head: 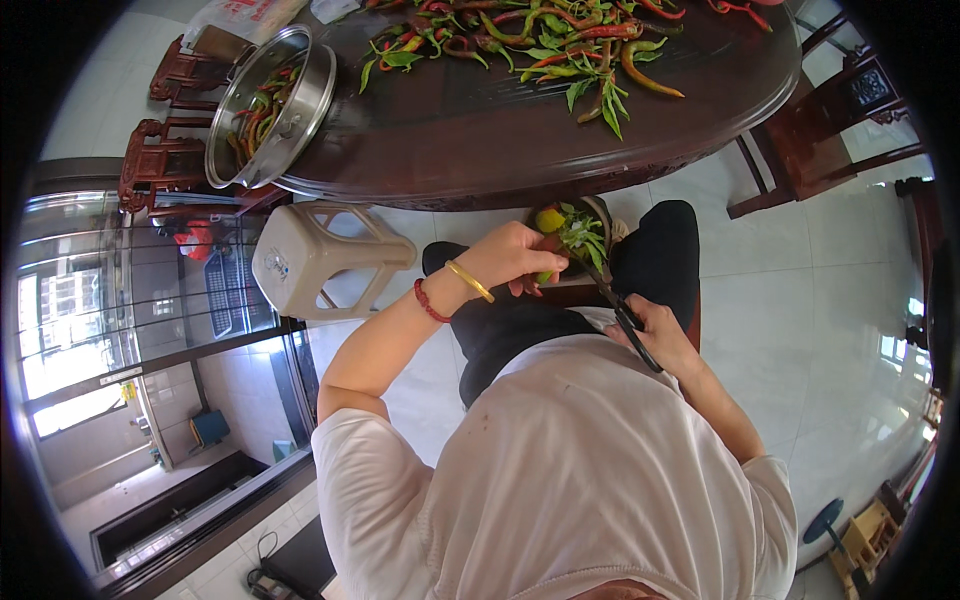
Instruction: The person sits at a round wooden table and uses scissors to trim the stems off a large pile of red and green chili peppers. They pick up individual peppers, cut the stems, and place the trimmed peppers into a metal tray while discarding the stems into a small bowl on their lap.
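Observation:
My left hand [525, 259], with a gold bangle and a red cord bracelet at its wrist, holds a chili pepper [551, 244] whose far part is hidden by the fingers. My right hand [654, 330] grips black-handled scissors [616, 304], their blades pointing towards the pepper and green leaves [585, 234]. Below these, between my knees, is a round container [598, 206], partly hidden, with leaves and something yellow in or over it. Many red and green chili peppers [604, 31], some with leaves, lie on the dark wooden table [450, 127].
A steel pot [300, 120] with peppers inside stands tilted in view at the table's left end. A beige plastic stool [289, 259] is left of my legs. Carved wooden chairs [169, 161] flank the table, another [806, 150] at right. Plastic bags [244, 19] lie behind the pot.

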{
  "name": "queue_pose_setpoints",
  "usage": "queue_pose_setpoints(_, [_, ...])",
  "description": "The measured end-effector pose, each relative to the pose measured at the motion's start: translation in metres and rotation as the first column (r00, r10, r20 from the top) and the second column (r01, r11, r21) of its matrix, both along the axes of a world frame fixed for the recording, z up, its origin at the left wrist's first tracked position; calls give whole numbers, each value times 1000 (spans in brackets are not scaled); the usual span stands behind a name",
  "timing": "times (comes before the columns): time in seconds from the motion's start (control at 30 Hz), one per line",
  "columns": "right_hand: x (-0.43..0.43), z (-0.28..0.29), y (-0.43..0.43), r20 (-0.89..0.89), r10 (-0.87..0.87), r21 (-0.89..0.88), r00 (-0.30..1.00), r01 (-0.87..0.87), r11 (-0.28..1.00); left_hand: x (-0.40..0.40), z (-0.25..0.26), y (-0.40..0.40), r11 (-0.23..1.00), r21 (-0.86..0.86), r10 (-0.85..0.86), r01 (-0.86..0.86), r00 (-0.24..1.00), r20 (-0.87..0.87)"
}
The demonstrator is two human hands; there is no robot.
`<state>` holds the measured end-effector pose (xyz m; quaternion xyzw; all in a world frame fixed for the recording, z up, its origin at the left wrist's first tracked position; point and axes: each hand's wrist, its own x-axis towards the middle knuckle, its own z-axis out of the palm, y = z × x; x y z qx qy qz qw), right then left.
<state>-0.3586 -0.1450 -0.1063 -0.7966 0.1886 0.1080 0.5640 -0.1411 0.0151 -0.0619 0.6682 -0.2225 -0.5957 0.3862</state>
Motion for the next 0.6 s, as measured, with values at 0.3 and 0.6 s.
queue_pose_setpoints(0.3, [-3, -3, 0, 4, 1, 29, 1000, -1, 1000, 1, -14, -2, 1000, 20, -8, 9, 999, -40])
queue_pose_setpoints(0.6, [-12, -6, -5, -128, -58, 203, 990, 84, 976, -7, -14, -11, 994, 106, -61, 31, 956, 287])
